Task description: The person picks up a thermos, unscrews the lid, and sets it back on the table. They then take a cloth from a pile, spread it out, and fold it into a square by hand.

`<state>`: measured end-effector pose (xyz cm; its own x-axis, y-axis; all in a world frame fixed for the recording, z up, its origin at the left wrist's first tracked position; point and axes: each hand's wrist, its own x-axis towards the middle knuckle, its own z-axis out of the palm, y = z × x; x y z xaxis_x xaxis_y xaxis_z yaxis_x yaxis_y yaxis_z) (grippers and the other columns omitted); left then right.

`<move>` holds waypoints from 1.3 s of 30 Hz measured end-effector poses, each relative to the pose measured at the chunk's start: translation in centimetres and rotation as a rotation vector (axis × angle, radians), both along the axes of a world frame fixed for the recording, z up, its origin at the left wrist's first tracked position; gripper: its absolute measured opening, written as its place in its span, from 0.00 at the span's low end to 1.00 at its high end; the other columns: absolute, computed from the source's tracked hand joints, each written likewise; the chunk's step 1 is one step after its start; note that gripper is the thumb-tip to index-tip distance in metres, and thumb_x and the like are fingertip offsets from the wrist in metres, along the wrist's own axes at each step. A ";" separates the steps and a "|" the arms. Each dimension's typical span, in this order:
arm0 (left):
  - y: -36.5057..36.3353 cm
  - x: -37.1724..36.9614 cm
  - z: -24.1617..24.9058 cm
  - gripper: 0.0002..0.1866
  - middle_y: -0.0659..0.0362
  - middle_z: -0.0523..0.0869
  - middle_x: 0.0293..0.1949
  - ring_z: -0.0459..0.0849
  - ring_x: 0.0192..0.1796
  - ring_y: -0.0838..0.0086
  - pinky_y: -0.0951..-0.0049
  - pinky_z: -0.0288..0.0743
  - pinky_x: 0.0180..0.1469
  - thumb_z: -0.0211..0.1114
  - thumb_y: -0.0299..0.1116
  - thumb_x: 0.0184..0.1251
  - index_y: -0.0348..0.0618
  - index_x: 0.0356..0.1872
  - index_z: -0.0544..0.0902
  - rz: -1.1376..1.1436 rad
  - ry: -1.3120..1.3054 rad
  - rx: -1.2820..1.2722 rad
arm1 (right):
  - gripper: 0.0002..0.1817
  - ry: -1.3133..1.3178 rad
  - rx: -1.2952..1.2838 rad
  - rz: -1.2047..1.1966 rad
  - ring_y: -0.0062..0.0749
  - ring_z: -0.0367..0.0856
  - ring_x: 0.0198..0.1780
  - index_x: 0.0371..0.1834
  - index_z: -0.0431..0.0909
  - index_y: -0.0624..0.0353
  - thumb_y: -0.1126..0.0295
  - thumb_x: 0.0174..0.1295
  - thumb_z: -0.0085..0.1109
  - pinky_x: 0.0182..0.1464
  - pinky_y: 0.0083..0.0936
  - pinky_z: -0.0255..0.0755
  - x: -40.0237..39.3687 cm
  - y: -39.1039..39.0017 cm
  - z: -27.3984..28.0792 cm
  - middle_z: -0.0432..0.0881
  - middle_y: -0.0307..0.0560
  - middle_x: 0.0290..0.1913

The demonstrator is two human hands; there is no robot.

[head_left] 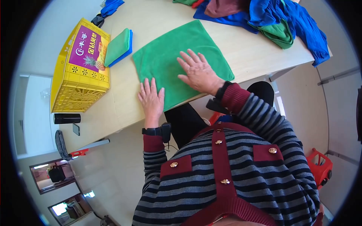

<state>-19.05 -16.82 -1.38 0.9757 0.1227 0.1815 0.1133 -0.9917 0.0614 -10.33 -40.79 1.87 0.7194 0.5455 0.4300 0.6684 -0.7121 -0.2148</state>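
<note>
A green cloth (169, 49) lies spread out on the table in front of me, one corner pointing away and its near edge along the table's front. My left hand (151, 98) rests at the cloth's left edge, fingers stretched out and holding nothing. Over the right half of the cloth is my right hand (200, 71), palm down with its fingers spread. Left of the spread cloth, a folded green cloth (118, 46) is stacked on a folded blue cloth (131, 44).
A yellow plastic crate (85, 79) with a pineapple label stands at the table's left. Beside it are a black cylinder (67, 118) and a phone (76, 129). Blue, green and brownish cloths (269, 22) lie heaped at the back right. A red stool (319, 167) stands at the right.
</note>
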 end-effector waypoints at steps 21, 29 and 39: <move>-1.5 -4.8 1.6 0.39 0.51 0.54 0.82 0.48 0.83 0.53 0.40 0.39 0.80 0.50 0.57 0.78 0.42 0.80 0.58 0.052 0.086 -0.074 | 0.35 0.096 -0.166 -0.245 0.56 0.58 0.78 0.75 0.64 0.62 0.49 0.73 0.51 0.77 0.51 0.52 0.3 -8.5 -1.3 0.63 0.57 0.77; -1.2 -1.3 7.3 0.33 0.50 0.61 0.79 0.56 0.81 0.55 0.40 0.45 0.79 0.52 0.53 0.78 0.44 0.76 0.65 -0.023 0.176 -0.080 | 0.35 0.148 -0.424 -0.238 0.57 0.58 0.78 0.75 0.64 0.64 0.50 0.72 0.53 0.77 0.53 0.53 -1.7 -6.3 4.0 0.63 0.60 0.77; -0.5 6.7 1.2 0.32 0.54 0.59 0.80 0.54 0.82 0.57 0.37 0.44 0.78 0.49 0.57 0.78 0.58 0.78 0.64 -0.181 0.012 -0.015 | 0.39 0.139 -0.243 0.036 0.57 0.53 0.81 0.79 0.62 0.55 0.41 0.73 0.47 0.78 0.57 0.47 3.7 2.7 -1.0 0.61 0.54 0.79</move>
<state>-12.39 -17.34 -0.20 0.9843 -0.0522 0.1689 -0.0659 -0.9949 0.0761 -6.67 -38.10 0.87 0.7408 0.6466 0.1819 0.6700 -0.7304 -0.1326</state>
